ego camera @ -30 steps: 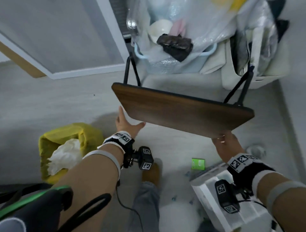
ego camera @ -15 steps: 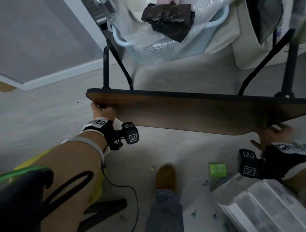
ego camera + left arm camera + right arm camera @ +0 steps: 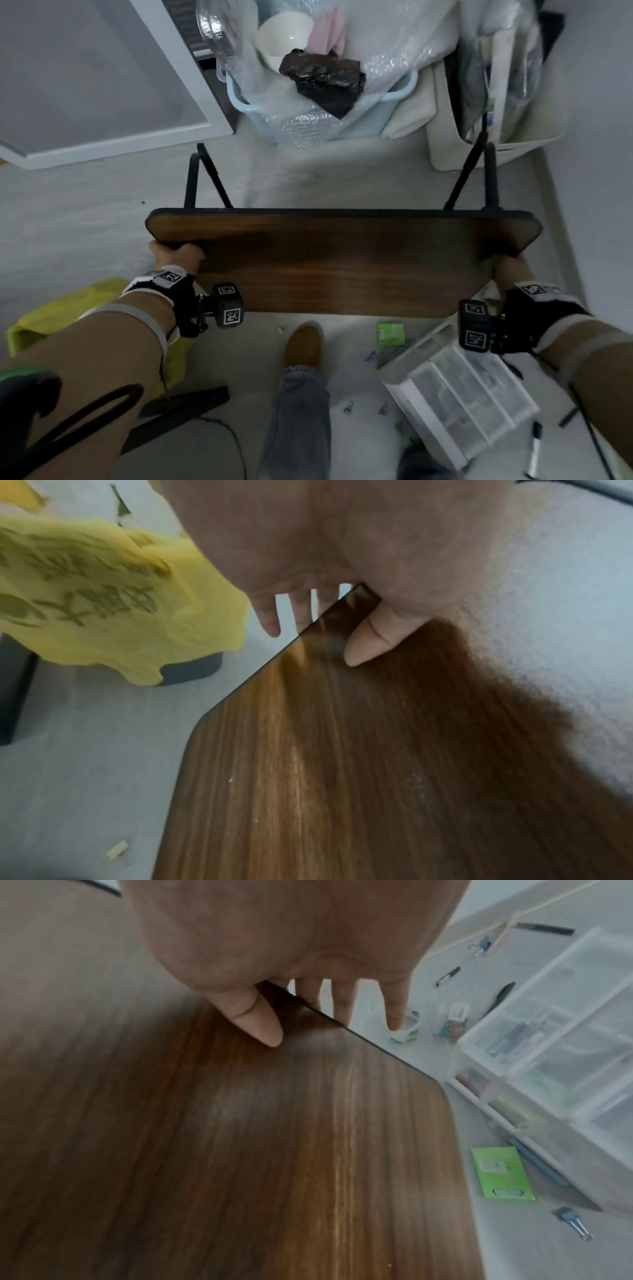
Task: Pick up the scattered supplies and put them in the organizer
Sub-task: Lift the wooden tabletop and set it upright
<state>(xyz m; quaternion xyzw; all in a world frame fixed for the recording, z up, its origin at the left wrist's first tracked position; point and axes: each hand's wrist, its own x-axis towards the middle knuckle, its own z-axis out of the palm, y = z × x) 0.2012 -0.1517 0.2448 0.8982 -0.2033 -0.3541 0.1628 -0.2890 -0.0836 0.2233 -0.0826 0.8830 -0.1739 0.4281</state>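
Observation:
Both hands hold a small folding table (image 3: 342, 260) with a brown wood top and black legs above the floor. My left hand (image 3: 178, 255) grips its left end, thumb (image 3: 366, 642) on top and fingers underneath. At the other end my right hand (image 3: 510, 270) grips the same way, thumb (image 3: 257, 1020) on the wood. A clear plastic drawer organizer (image 3: 462, 390) lies on the floor at lower right. Around it lie a green packet (image 3: 391, 334), binder clips (image 3: 575, 1222), a tape roll (image 3: 405, 1031), a small box of clips (image 3: 453, 1020) and a pen (image 3: 447, 976).
A bin lined with a yellow bag (image 3: 51, 318) stands at the left. Beyond the table are a blue basket of bubble wrap (image 3: 325, 113) and a white bin (image 3: 479, 137). My brown shoe (image 3: 303, 346) is under the table's near edge, a black chair base (image 3: 178, 407) behind it.
The table was tilted with its right end low; now it sits level and square in front of me. My left hand went from open under the edge to gripping the left end.

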